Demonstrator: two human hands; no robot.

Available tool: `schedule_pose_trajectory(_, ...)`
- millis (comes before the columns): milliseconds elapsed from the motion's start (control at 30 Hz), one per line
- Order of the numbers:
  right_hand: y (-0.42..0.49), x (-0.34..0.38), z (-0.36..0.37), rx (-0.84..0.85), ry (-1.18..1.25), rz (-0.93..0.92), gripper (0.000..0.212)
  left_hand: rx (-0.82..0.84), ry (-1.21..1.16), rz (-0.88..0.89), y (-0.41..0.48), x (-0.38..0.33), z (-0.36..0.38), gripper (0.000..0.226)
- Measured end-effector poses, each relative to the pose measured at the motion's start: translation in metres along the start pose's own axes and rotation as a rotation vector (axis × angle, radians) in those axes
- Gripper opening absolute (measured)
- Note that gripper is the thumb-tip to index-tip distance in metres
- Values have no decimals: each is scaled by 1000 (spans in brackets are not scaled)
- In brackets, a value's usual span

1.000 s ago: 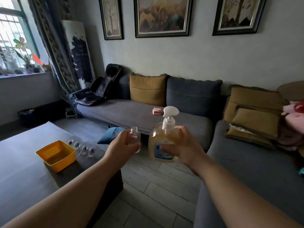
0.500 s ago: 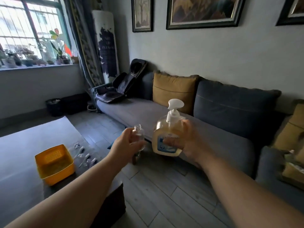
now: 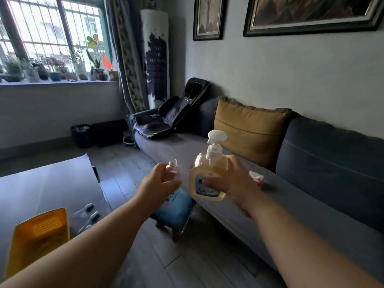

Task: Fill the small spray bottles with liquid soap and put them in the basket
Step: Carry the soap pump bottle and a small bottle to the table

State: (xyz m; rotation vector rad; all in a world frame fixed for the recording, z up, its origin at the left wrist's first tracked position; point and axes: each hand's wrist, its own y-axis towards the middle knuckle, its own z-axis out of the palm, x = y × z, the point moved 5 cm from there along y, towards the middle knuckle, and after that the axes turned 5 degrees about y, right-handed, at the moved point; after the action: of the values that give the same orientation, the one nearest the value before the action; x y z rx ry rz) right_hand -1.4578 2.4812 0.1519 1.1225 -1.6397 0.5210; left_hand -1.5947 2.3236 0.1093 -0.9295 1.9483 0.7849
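1 small bottle [image 3: 173, 167]; 1 soap dispenser [image 3: 204, 175]; 1 yellow basket [image 3: 39, 235]; 2 hands [image 3: 159, 181] [image 3: 239, 183]; 2 pictures [image 3: 208, 17] [image 3: 311, 13].

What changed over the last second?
Only the head camera swung left: the yellow basket slid toward the frame's lower-left corner. Nothing taken or released. Left hand still holds the uncapped small spray bottle, right hand the soap pump bottle, side by side, not touching.
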Motion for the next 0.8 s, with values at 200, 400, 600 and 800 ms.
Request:
schedule_pose_trajectory(200,125,-21,9,58,119,21,45,-49,15,-24,108,15,-3,32)
schedule_pose_trajectory(400,262,-54,48,250,290,40,65,-173,19,-95,208,61,-16,34)
schedule_pose_trajectory(600,391,-64,108,487,388,34,67,-379,3,-241,272,106,-50,44)
schedule_pose_trajectory(800,462,-53,193,731,473,-8,58,-589,183,-388,285,135,-98,39)
